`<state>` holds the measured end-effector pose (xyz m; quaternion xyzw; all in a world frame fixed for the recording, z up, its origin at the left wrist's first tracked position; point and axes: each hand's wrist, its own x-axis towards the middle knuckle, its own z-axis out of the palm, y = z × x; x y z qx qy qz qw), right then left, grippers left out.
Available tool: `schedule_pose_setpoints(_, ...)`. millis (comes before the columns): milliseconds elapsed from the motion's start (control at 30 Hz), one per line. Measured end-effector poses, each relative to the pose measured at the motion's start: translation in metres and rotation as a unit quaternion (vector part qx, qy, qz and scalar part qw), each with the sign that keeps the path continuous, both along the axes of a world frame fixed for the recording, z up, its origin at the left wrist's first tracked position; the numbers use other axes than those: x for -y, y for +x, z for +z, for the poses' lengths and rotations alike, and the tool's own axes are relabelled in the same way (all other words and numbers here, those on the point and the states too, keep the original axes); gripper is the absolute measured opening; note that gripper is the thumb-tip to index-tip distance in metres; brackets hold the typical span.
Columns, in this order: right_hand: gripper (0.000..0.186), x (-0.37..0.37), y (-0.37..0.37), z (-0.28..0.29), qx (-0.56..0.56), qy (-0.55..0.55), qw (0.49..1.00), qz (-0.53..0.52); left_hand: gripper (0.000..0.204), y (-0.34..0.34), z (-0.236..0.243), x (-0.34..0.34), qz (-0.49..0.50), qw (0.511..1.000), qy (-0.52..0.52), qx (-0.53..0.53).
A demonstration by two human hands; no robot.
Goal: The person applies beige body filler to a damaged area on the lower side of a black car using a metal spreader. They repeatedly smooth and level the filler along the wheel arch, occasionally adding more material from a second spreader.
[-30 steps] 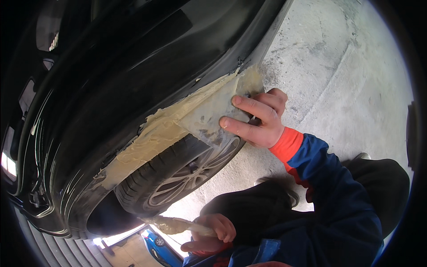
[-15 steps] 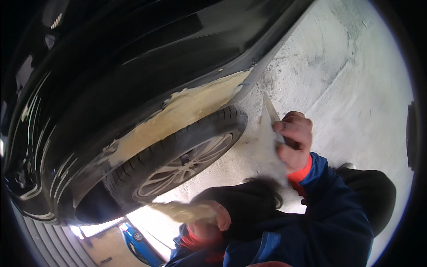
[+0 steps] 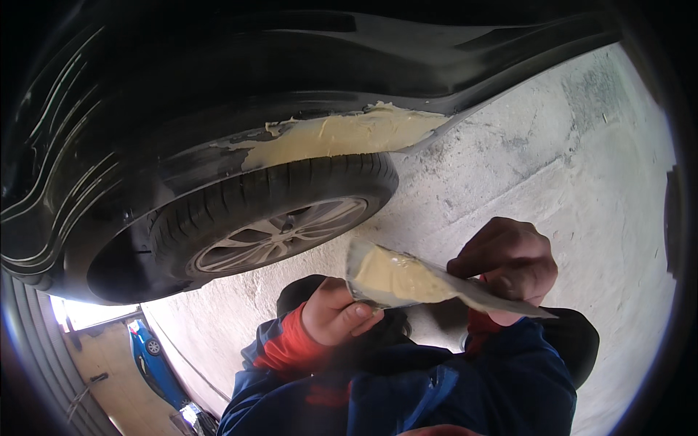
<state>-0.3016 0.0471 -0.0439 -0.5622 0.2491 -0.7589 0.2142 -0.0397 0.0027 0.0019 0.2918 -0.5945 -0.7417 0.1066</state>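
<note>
My left hand (image 3: 336, 312) is closed on the edge of a flat grey mixing board (image 3: 358, 256), held tilted in front of my lap. A thick layer of cream-yellow body filler (image 3: 398, 277) coats the board's upper face. Against its right side, my right hand (image 3: 512, 263) grips a thin, flat spreader (image 3: 498, 301), its fingers bent over it. Where the spreader meets the board is hard to make out. Beyond both hands, a rough band of the same filler (image 3: 342, 138) covers the wheel-arch edge of a black car (image 3: 218, 94).
Below the arch sits a tyre (image 3: 269, 189) with a silver spoked wheel (image 3: 287, 232). Stained pale concrete floor (image 3: 552, 189) stretches away on the right. My bent knees (image 3: 582, 341) are close beneath my arms. A blue car (image 3: 156, 363) stands at the lower left.
Both hands have come together before my lap, the right one moving down from beside the wheel. The board has swung up, showing its filler. My view has turned, levelling the car.
</note>
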Motion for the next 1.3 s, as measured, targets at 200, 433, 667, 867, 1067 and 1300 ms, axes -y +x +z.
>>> schedule_pose_setpoints(200, 0.026, -0.011, -0.016, 0.004, -0.175, 0.074, 0.981, 0.028, 0.057, 0.005, 0.015, -0.014, 0.107, 0.990, -0.084, -0.035)
schedule_pose_setpoints(433, 0.021, 0.016, 0.038, 0.001, -0.014, 0.144, 0.984, -0.108, 0.045, 0.024, 0.001, -0.007, 0.137, 0.946, -0.133, -0.261)
schedule_pose_setpoints(667, 0.037, 0.078, 0.106, 0.005, 0.084, 0.110, 0.967, -0.214, 0.042, 0.037, -0.009, -0.016, 0.130, 0.942, -0.105, -0.291)
schedule_pose_setpoints(867, 0.041, 0.095, 0.112, -0.008, 0.115, 0.133, 0.951, -0.254, 0.039, 0.046, -0.007, -0.010, 0.100, 0.952, -0.063, -0.281)
schedule_pose_setpoints(1067, 0.039, 0.092, 0.109, -0.027, 0.124, 0.172, 0.942, -0.260, 0.037, 0.045, -0.009, -0.009, 0.113, 0.950, -0.093, -0.275)
schedule_pose_setpoints(1300, 0.031, 0.092, 0.103, -0.032, 0.171, 0.172, 0.941, -0.236, 0.039, 0.042, -0.011, -0.010, 0.190, 0.936, -0.034, -0.295)
